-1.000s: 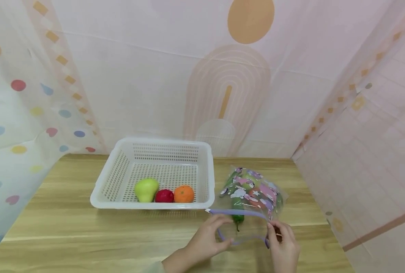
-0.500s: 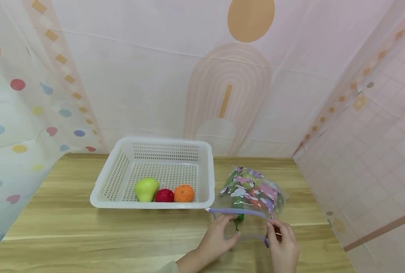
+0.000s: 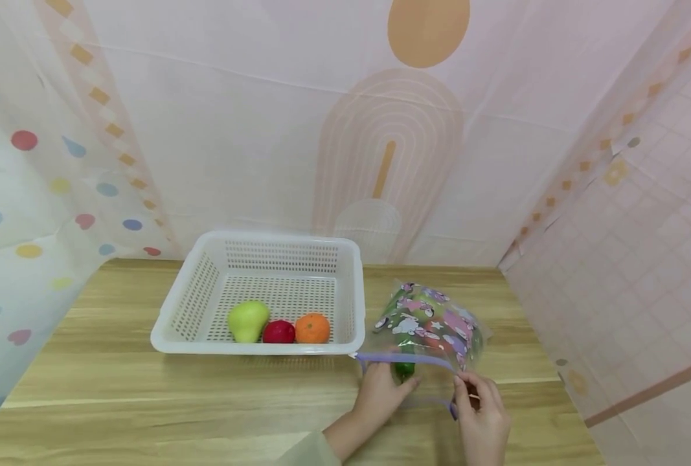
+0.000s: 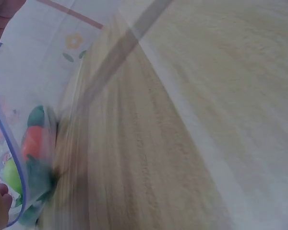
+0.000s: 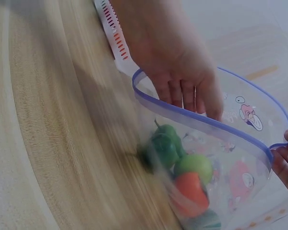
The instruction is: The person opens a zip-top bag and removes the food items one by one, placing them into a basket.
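Note:
A clear zip bag with cartoon prints and a purple rim lies on the table, its mouth spread toward me. My left hand reaches into that mouth from the left, fingers extended and partly hidden by the bag, beside a green pepper. The right wrist view shows these fingers just inside the rim, above the bag's contents and apart from them. Inside are the pepper, a round light-green fruit and a red-orange piece. At the bag's right corner, my right hand pinches the rim.
A white perforated basket stands left of the bag, holding a green pear, a dark red fruit and an orange. Patterned cloth hangs behind the wooden table and on both sides.
My left hand has moved right and forward, from the bag's left rim into its mouth, now covering part of the pepper. The right hand keeps pinching the corner.

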Motion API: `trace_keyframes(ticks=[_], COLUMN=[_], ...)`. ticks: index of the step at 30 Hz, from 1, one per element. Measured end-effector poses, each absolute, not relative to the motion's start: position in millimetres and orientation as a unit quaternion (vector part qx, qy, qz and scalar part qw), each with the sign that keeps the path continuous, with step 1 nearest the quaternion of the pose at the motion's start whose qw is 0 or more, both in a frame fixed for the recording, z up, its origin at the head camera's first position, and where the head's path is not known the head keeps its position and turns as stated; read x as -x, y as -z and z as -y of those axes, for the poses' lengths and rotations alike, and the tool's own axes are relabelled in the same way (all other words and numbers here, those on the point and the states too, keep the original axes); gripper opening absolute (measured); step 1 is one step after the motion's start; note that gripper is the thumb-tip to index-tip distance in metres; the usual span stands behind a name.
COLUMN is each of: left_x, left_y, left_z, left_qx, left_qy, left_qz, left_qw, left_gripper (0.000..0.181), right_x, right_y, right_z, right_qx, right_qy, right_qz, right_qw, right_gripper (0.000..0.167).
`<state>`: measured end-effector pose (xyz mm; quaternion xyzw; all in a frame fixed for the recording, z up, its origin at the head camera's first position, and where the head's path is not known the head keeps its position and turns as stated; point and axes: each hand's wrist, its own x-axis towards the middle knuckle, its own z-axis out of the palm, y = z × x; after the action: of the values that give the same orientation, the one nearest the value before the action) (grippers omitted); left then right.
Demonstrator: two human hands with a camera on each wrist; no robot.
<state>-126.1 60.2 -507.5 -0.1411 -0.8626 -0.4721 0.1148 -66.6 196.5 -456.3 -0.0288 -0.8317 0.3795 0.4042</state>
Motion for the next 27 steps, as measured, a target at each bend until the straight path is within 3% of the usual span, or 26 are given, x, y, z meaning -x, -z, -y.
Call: trace_keyframes(ticks=[8, 16, 21, 27], left_x=[142.3, 150.0, 154.6, 156.5], left_y=[519.8, 532.5, 529.5, 525.3], left_z=[-71.0, -72.4, -76.6, -81.1], left_qx=[0.117, 0.088, 0.065, 0.072], left_qy=[0.4, 0.368, 0.341, 0.326], left_qz=[0.9, 0.92, 0.936, 0.942], left_qw=[0.127, 0.101, 0.058, 0.031], left_gripper=[0.062, 0.076, 0.085, 0.081], right_x=[65.4, 65.7, 66.5, 68.3], right_y=[457.2, 458.8, 460.7, 465.1], right_z=[-195.6, -195.4, -193.9, -191.7], right_qx=[0.024, 0.013, 0.012, 0.016], right_qy=[-0.383, -0.385, -0.387, -0.39], right_qz=[0.829, 0.823, 0.821, 0.817], right_qw=[0.407, 0.417, 0.42, 0.425], right_gripper=[0.016, 0.019, 0.019, 0.019])
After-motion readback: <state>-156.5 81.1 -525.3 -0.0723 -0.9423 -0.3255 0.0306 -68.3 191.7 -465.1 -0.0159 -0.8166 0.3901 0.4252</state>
